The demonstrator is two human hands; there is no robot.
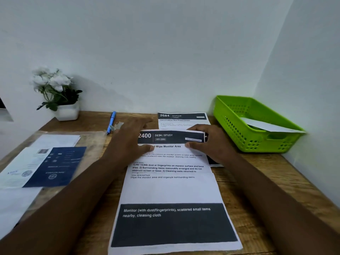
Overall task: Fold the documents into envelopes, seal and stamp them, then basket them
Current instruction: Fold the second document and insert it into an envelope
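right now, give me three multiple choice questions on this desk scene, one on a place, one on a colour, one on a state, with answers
1. Where does the green perforated plastic basket stand?
A. far right corner of the wooden desk
B. beside the potted plant
C. on the near left edge

2. What colour is the slim pen lying by the wall?
A. red
B. blue
C. black

3. What is happening to the white printed sheet headed 2400?
A. it lies sealed in an envelope
B. it sits crumpled in the basket
C. both hands are on its top edge

Answers:
1 A: the basket sits against the right wall corner, a white paper inside it.
2 B: its barrel is bright blue.
3 C: the left hand and the right hand grip the sheet's top, fingers behind, thumbs on front.
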